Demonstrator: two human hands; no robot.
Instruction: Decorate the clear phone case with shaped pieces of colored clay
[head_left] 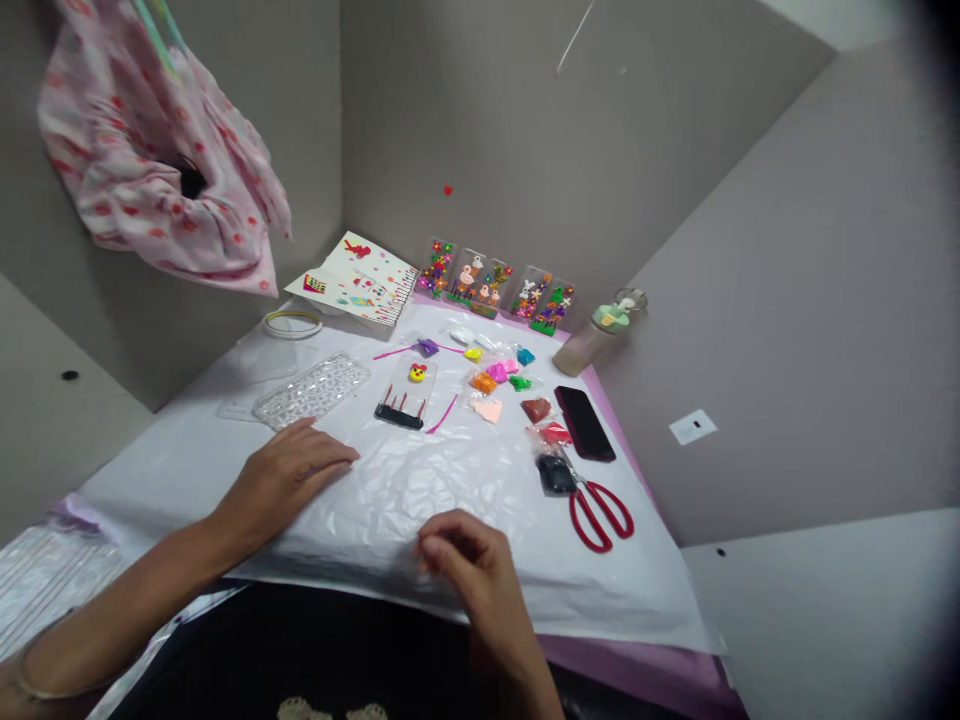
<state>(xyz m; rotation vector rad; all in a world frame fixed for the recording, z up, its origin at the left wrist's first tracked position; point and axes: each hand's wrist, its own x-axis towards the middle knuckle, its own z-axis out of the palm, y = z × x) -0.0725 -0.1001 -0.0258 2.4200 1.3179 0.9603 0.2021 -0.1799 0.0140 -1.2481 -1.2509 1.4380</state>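
Note:
My left hand (pixel 289 475) lies on the white plastic sheet with its fingers stretched out, beside a clear patterned phone case (pixel 311 390). My right hand (pixel 472 560) hovers near the front edge, thumb and forefinger pinched together; whether anything is between them is too small to make out. Beyond both hands lies a clear phone case (pixel 407 393) bearing a yellow clay face (pixel 417 372) with red on top, thin reddish strips and a black band at its lower end. A pink stick tool (pixel 442 414) rests just right of that case.
Several clay packets (pixel 484 383) spread across the middle. Red-handled scissors (pixel 602 515), a black clay packet (pixel 556 476) and a phone (pixel 585 423) lie at right. A bottle (pixel 590 342), decorated cases (pixel 529 292) and a drawn card (pixel 356 280) stand behind. Pink cloth (pixel 165 210) hangs upper left.

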